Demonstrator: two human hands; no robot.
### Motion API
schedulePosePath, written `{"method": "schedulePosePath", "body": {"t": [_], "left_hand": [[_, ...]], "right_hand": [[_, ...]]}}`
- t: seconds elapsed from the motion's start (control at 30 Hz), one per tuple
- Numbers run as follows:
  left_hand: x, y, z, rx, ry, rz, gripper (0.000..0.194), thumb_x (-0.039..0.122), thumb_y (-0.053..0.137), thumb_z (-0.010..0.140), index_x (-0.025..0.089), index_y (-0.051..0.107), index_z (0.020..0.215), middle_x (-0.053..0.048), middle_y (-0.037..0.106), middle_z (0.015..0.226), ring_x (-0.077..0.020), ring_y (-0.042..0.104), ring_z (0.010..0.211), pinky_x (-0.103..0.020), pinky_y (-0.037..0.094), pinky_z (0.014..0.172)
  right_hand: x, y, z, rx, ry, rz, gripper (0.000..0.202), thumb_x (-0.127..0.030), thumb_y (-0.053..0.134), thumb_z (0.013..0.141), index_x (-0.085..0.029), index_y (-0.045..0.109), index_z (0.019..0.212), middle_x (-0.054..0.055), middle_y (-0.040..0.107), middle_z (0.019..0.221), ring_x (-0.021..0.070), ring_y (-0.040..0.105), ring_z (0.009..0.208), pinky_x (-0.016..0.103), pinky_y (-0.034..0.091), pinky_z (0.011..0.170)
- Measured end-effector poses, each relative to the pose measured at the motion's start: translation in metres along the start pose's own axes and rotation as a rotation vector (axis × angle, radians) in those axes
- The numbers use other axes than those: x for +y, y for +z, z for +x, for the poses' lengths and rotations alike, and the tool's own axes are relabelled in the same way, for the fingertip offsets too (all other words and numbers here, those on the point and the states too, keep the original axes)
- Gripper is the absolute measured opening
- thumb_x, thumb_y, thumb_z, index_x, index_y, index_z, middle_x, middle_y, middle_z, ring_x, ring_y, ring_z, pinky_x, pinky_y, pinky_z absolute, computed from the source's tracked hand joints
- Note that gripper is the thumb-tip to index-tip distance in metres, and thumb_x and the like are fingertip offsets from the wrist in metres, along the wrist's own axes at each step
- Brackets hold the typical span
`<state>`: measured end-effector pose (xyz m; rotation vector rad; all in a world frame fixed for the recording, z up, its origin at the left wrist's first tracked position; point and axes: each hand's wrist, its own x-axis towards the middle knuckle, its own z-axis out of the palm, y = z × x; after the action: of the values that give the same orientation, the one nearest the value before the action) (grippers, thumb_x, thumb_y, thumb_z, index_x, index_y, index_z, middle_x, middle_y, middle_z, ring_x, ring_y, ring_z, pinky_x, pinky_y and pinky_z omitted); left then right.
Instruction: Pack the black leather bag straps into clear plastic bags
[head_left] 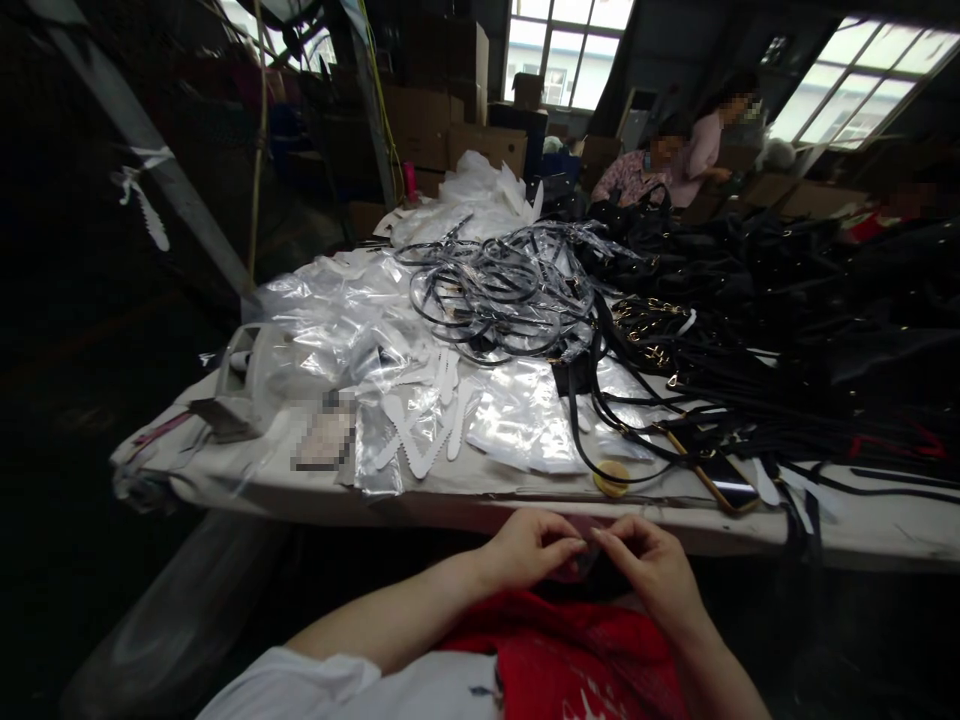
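My left hand [536, 547] and my right hand [651, 562] are close together in front of the table's near edge, above the red apron [570, 650]. Fingers and thumb of each hand are pinched together. Between the fingertips is a small, dark, partly see-through piece [587, 548], too small and dim to name. Just beyond the hands, a round yellow item [611, 478] lies at the table edge under a black strap. Flat clear plastic bags [525, 415] and white serrated strips [420, 445] lie past my left hand; a phone [712, 472] lies past my right.
A tape dispenser [247, 385] stands at the table's left end. Coiled straps in plastic [502, 290] are heaped mid-table, with black bags and straps [750, 270] on the right. Two people [701, 160] are at the far side, before cardboard boxes and windows.
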<state>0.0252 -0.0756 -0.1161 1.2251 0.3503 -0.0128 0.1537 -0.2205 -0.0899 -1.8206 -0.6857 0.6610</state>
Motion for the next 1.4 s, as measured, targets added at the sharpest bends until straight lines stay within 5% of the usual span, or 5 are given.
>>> {"method": "schedulePosePath", "body": {"t": [0.23,0.6,0.83,1.03,1.4], "left_hand": [[0.004,0.0,-0.002,-0.011,0.036,0.09,0.05,0.06,0.066,0.076,0.01,0.072,0.08,-0.006,0.068,0.069,-0.015,0.064,0.06,-0.027,0.053,0.062],[0.008,0.0,-0.007,-0.16,0.053,0.186,0.059,0.065,0.054,0.085,0.01,0.075,0.094,-0.013,0.075,0.089,-0.0199,0.07,0.079,-0.03,0.055,0.076],[0.005,0.001,-0.003,-0.148,0.017,0.128,0.064,0.068,0.054,0.084,0.009,0.074,0.093,-0.013,0.074,0.085,-0.02,0.07,0.077,-0.034,0.056,0.08],[0.009,-0.001,-0.003,-0.201,0.082,0.396,0.051,0.054,0.048,0.094,0.011,0.075,0.09,-0.01,0.075,0.088,-0.0186,0.068,0.081,-0.026,0.052,0.077],[0.009,-0.002,-0.004,-0.235,0.124,0.493,0.046,0.044,0.044,0.097,0.01,0.074,0.087,-0.006,0.072,0.082,-0.0143,0.063,0.072,-0.02,0.046,0.067]], "right_hand": [[-0.011,0.002,0.0,-0.16,-0.103,-0.046,0.03,-0.044,0.071,0.081,-0.019,0.073,0.099,0.006,0.074,0.091,0.0226,0.067,0.08,0.03,0.052,0.07],[-0.008,0.002,-0.003,-0.003,-0.089,-0.197,0.034,-0.047,0.073,0.077,-0.022,0.064,0.056,0.001,0.065,0.054,0.0175,0.058,0.052,0.027,0.045,0.05],[-0.011,-0.004,-0.004,-0.059,-0.192,-0.2,0.02,-0.038,0.062,0.088,-0.026,0.078,0.089,0.006,0.077,0.094,0.0252,0.071,0.088,0.033,0.056,0.077],[-0.005,-0.002,-0.005,-0.008,-0.122,-0.207,0.031,-0.042,0.075,0.076,-0.023,0.063,0.055,0.001,0.065,0.054,0.0187,0.06,0.052,0.028,0.049,0.051],[-0.004,-0.004,-0.008,-0.047,-0.134,-0.255,0.033,-0.04,0.076,0.072,-0.022,0.055,0.054,-0.002,0.057,0.05,0.0147,0.053,0.048,0.026,0.043,0.046]]}}
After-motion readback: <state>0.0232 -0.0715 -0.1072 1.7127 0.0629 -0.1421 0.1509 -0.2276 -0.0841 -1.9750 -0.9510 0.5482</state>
